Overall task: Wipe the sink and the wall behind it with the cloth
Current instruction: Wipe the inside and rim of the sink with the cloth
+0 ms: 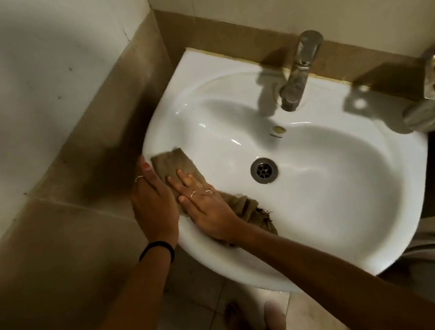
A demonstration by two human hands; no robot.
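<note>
Two bare forearms are reaching down across the front-left rim of the white sink (pixel 329 204). Left hand (pixel 153 202) is lying flat along the sink's left edge, fingers straight and together, gripping nothing. Right hand (pixel 206 203) is pressing the brown cloth (pixel 175 164) against the basin's left inner slope, fingers extended and slightly spread, palm down. Cloth is trailing out past the wrist toward the front rim, left of the drain (pixel 264 170).
</note>
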